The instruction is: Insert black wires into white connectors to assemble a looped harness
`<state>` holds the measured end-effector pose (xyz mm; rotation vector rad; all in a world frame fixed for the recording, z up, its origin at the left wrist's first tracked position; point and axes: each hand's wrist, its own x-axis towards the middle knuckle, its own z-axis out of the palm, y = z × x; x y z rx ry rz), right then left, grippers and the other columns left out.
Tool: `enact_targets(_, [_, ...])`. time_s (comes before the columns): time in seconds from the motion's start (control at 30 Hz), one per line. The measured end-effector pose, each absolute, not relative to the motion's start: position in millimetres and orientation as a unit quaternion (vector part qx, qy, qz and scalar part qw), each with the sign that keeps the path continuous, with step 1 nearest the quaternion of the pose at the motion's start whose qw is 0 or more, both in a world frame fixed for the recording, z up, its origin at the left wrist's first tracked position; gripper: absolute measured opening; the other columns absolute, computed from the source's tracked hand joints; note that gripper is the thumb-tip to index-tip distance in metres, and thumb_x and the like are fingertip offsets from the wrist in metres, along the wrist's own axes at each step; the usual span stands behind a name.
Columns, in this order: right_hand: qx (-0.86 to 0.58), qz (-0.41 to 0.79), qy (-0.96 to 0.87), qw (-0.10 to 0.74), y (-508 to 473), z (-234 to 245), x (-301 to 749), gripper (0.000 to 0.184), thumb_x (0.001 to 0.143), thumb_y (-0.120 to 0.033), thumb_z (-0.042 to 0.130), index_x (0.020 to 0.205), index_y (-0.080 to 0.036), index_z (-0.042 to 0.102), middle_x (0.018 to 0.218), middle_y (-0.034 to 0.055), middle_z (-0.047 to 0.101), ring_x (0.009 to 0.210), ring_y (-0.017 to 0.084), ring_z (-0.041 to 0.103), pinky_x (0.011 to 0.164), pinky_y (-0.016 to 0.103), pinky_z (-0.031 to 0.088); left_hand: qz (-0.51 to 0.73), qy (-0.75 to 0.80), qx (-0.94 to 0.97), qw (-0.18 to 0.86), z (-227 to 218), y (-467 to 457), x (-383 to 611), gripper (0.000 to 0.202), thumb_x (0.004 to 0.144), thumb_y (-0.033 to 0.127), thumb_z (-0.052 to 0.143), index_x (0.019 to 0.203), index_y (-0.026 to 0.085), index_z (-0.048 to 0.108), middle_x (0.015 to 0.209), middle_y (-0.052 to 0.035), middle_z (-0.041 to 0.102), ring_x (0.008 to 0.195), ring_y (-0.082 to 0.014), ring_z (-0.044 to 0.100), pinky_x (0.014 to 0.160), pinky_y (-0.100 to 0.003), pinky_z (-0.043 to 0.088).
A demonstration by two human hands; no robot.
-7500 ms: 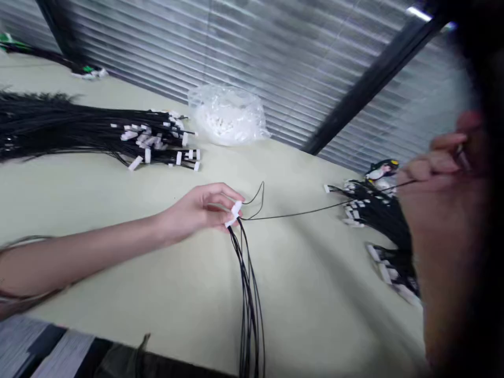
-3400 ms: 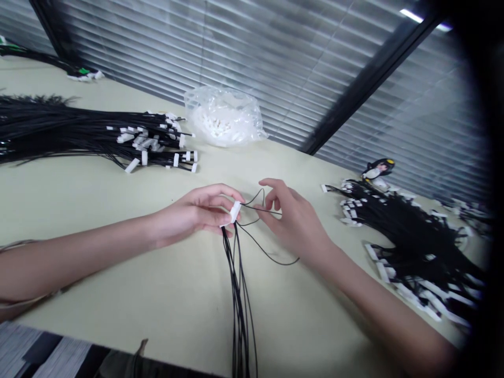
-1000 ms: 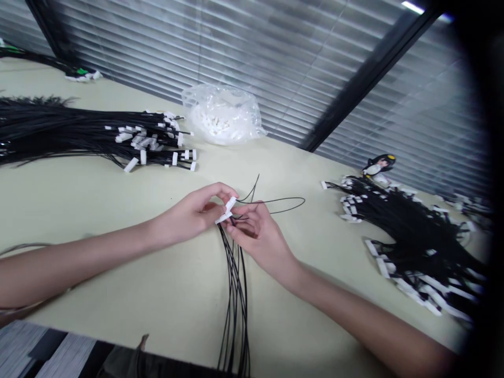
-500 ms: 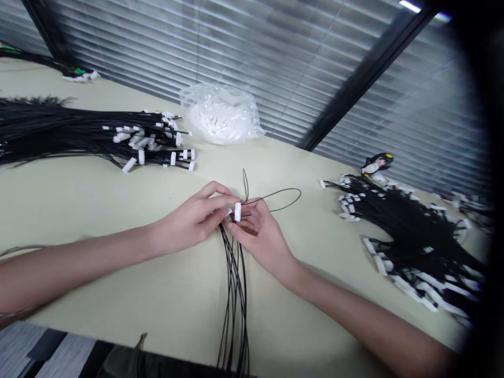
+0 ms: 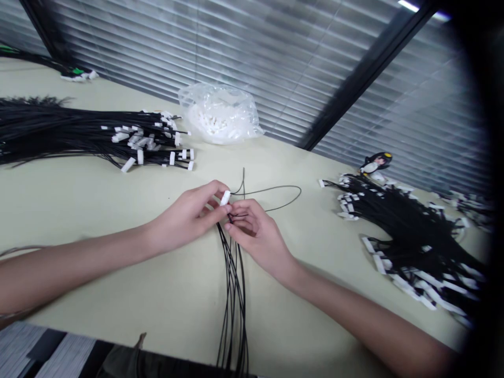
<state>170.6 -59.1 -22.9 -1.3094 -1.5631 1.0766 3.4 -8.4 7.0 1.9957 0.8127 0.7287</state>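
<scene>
Between the thumb and fingers of my left hand [image 5: 198, 211] is a small white plastic connector [image 5: 225, 198], tilted, with thin black wires at it. My right hand [image 5: 262, 231] is close beside it, fingers curled and pinching at the black wires [image 5: 235, 294] just below the connector. These wires hang down from my hands over the table's front edge. A thin black wire loop [image 5: 300, 190] sticks out to the right above my right hand. My fingertips hide where the wires meet the connector.
Black cables with white connectors [image 5: 79, 131] lie in a bundle at the left. Another cable pile [image 5: 409, 226] spreads on the right, a penguin-like figurine [image 5: 376, 164] behind it. A clear plastic bag [image 5: 220, 113] of white parts stands at the back, before the blinds [image 5: 252, 52].
The white connector has moved left and slightly up, from between both hands into my left fingers. My right fingers have closed in nearer to the left fingertips, on the wires.
</scene>
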Motion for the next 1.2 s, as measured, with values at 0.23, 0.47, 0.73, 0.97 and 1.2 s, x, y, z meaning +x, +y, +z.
enact_targets(0.23, [-0.533, 0.441, -0.586, 0.422, -57.6, -28.7, 169.6, 0.042, 0.075, -0.035, 0.058, 0.109, -0.019, 0.039, 0.102, 0.0022, 0.052, 0.092, 0.001, 0.056, 0.086, 0.011, 0.051, 0.298, 0.324, 0.831, 0.341, 3.4, -5.5, 1.3, 0.034, 0.090, 0.026, 0.042, 0.122, 0.018, 0.047, 0.094, -0.0047, 0.058, 0.078, -0.0137, 0.055, 0.069, -0.024, 0.042])
enact_targets(0.47, [-0.524, 0.427, -0.590, 0.442, -58.3, -26.4, 170.1, 0.038, 0.077, -0.034, 0.056, 0.107, -0.020, 0.039, 0.104, 0.0005, 0.052, 0.091, -0.002, 0.056, 0.083, 0.006, 0.050, 0.283, 0.325, 0.808, 0.402, 3.9, -6.2, 0.5, 0.017, 0.087, 0.030, 0.048, 0.097, 0.018, 0.053, 0.091, -0.0030, 0.064, 0.085, -0.0156, 0.061, 0.072, -0.024, 0.046])
enact_targets(0.73, [-0.531, 0.407, -0.598, 0.441, -57.8, -21.5, 170.5, 0.029, 0.078, -0.035, 0.055, 0.099, -0.018, 0.049, 0.105, -0.0002, 0.050, 0.090, -0.003, 0.056, 0.083, 0.003, 0.049, 0.272, 0.279, 0.807, 0.444, 1.8, -2.1, -0.4, 0.019, 0.089, 0.028, 0.044, 0.102, 0.016, 0.053, 0.096, -0.0037, 0.061, 0.087, -0.0142, 0.056, 0.076, -0.025, 0.044])
enact_targets(0.97, [-0.526, 0.394, -0.600, 0.456, -57.7, -22.4, 172.1, 0.027, 0.078, -0.034, 0.055, 0.100, -0.018, 0.049, 0.104, -0.0014, 0.051, 0.090, -0.004, 0.056, 0.084, 0.001, 0.049, 0.281, 0.270, 0.736, 0.554, -2.5, 0.8, 1.0, 0.022, 0.088, 0.030, 0.046, 0.106, 0.017, 0.048, 0.088, -0.0032, 0.059, 0.078, -0.0126, 0.055, 0.072, -0.025, 0.046])
enact_targets(1.2, [-0.517, 0.384, -0.606, 0.466, -59.1, -21.9, 170.9, 0.028, 0.079, -0.032, 0.054, 0.102, -0.019, 0.045, 0.103, -0.0022, 0.053, 0.090, -0.004, 0.057, 0.084, 0.003, 0.049, 0.281, 0.306, 0.683, 0.601, 1.2, 0.6, 4.8, 0.023, 0.082, 0.030, 0.056, 0.100, 0.015, 0.053, 0.086, -0.0038, 0.060, 0.079, -0.0139, 0.057, 0.073, -0.028, 0.049])
